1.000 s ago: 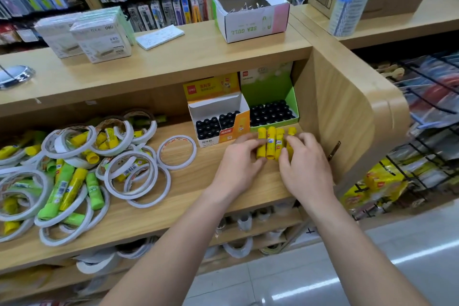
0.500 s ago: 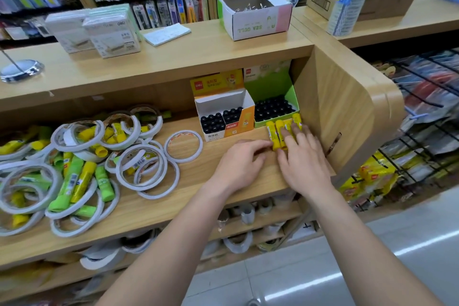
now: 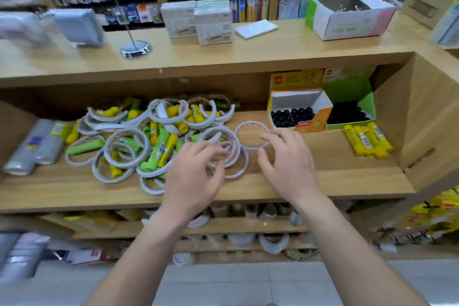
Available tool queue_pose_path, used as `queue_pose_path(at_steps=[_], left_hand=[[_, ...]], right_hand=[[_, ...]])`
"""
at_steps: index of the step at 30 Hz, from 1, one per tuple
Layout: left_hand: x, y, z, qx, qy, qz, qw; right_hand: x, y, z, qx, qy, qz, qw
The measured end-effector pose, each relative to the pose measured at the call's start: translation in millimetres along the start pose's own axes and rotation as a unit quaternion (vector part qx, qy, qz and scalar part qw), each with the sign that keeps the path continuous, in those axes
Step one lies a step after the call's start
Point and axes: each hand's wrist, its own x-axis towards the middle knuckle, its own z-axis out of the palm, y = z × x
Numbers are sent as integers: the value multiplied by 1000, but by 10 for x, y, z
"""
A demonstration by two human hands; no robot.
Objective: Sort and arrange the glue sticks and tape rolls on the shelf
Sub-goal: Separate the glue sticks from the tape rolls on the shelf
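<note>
Left hand (image 3: 196,176) and right hand (image 3: 288,161) hang spread, seemingly empty through the blur. Pinch the roll (image 3: 252,123) at right's eleven o'clock by its rim; stack flat.

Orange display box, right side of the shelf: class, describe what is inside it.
Inside the orange display box stand tightly packed black caps. The bodies below them are hidden by the caps and box walls.

Bright, even indoor light, soft shadows under the shelf (image 3: 323,181); motion blur throughout, heaviest at left edge; wide-angle bending at borders
</note>
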Motion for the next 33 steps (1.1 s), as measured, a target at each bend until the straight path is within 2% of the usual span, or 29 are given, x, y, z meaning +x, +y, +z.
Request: queue_pose_path(at_steps=[2, 5, 10, 13, 18, 25, 27, 30, 33], left_hand=[[-182, -390, -219, 72, 49, -53, 995], [-371, -779, -312, 160, 40, -121, 979], [-496, -1060, -308, 133, 77, -139, 978], [-406, -1077, -332, 120, 77, -171, 975], [-64, -1004, -338, 99, 13, -224, 970], [-41, -1045, -380, 59, -19, -219, 974], [-23, -1007, -384, 76, -25, -213, 974], [15, -941, -346, 157, -38, -195, 967], [44, -880, -336, 129, -36, -223, 966]], right_hand=[[77, -368, 240, 20, -9, -56, 998], [170, -771, 511, 9, -23, -126, 992], [228, -1077, 822, -85, -86, -204, 972], [238, -1088, 879, -127, -84, -206, 967], [254, -1087, 904, -138, -65, -208, 966], [275, -962, 893, -81, -46, -191, 977], [278, -924, 911, -62, -23, -190, 980], [276, -881, 929, -27, 19, -203, 979], [294, -851, 895, 13, 54, -195, 979]])
